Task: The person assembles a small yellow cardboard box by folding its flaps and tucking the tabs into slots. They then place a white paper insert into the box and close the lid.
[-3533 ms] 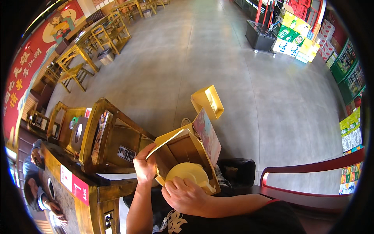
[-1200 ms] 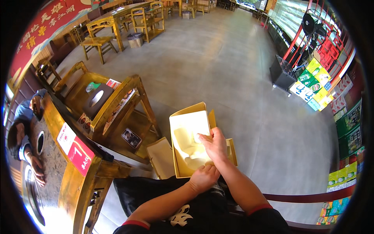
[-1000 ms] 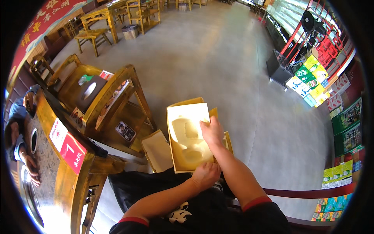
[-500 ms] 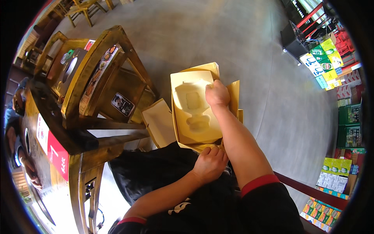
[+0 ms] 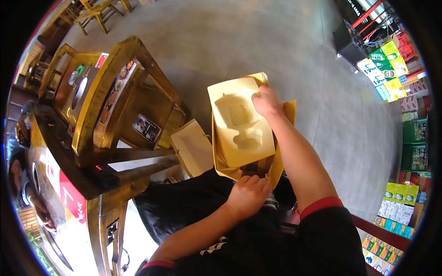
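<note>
A yellow cardboard box (image 5: 289, 120) is in front of my lap, tilted toward me. Inside it lies a pale yellow moulded tray insert (image 5: 258, 123) with shaped hollows; its near end stands off the box's near wall, baring part of the dark interior. My right hand (image 5: 268, 102) pinches the insert's far right edge, fingers partly hidden behind it. Curled over the box's near edge, my left hand (image 5: 250, 195) grips the cardboard. Just left of the box, an opened yellow cardboard piece (image 5: 193, 149) leans; whether it joins the box I cannot tell.
A wooden table (image 5: 110, 188) and wooden chair (image 5: 133, 50) stand close on my left. Another person's hand (image 5: 41, 211) rests over the table's far left. Stacked drink cartons (image 5: 398, 202) line the right side, and a black box-shaped unit (image 5: 350, 43) stands far right.
The tray insert has shifted within the box, its near end coming away from the near wall. Both hands and the box appear slightly further right, as the view also moved.
</note>
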A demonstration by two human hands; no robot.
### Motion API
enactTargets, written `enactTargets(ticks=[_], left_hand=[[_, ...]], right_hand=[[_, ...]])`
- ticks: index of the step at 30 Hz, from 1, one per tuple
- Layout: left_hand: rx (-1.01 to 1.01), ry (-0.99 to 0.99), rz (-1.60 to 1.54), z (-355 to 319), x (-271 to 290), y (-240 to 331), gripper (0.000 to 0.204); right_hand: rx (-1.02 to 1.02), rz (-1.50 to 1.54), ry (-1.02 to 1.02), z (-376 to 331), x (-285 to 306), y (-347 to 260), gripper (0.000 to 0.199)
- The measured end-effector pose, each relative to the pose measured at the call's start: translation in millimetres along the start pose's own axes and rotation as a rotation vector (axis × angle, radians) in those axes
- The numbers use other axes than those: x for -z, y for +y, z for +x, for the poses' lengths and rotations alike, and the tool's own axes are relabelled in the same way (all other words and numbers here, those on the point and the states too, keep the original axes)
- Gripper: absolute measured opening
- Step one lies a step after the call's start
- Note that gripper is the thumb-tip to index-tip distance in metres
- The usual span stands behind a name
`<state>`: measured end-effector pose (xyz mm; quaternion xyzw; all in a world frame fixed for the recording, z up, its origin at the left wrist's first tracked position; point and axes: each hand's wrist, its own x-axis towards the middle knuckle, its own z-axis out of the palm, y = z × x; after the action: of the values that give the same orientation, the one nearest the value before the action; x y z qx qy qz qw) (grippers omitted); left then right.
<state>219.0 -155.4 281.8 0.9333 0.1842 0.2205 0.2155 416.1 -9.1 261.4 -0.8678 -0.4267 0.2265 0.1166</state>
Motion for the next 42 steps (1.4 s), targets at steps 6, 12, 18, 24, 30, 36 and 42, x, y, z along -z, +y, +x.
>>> enactTargets(ticks=[6, 12, 18, 24, 30, 36, 42], left_hand=[[0.075, -0.199, 0.036, -11, 27, -51, 0.005], [0.032, -0.084, 0.067, -16, 21, -40, 0.004], [-0.007, -0.089, 0.142, -14, 15, -31, 0.005], [-0.09, -0.018, 0.185, -9, 8, -17, 0.006], [-0.086, 0.028, 0.182, -15, 7, 3, 0.008], [-0.041, 0.015, 0.142, -14, 14, 7, 0.007], [-0.017, -0.046, 0.102, -19, 16, 10, 0.008]], right_hand=[[0.076, 0.078, 0.057, -14, 2, 24, 0.038], [0.299, -0.116, 0.172, -69, -10, 34, 0.086], [0.077, 0.022, 0.105, -116, -25, 35, 0.091], [0.14, 0.04, 0.384, -108, -41, 53, 0.083], [0.343, -0.089, 0.501, -110, -23, 42, 0.069], [0.512, -0.039, 0.423, -81, -30, 48, 0.065], [0.442, -0.113, 0.237, -58, -12, 42, 0.061]])
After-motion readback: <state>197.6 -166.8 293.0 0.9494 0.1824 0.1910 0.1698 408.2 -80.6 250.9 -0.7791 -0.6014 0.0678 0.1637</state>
